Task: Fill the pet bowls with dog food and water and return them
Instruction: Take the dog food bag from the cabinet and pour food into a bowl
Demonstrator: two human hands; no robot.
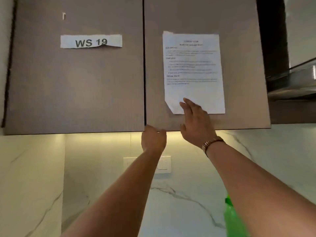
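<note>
Fingers of left hand (153,139) grip right cabinet door (239,65) bottom edge.

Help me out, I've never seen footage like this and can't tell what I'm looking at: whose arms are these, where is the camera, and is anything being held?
This is one picture from a camera worn on a person's head, so the two bare arms reaching up are that person's own. They face two closed wall cabinet doors. The left hand curls under the bottom edge of the right-hand door, near the gap between the doors, as if to pull it open. The right hand, with a wristwatch, lies open against the same door, overlapping a taped printed sheet. The other door carries a "WS 19" label. Nothing else is held. A green object shows bottom right; what it is I cannot tell.
</note>
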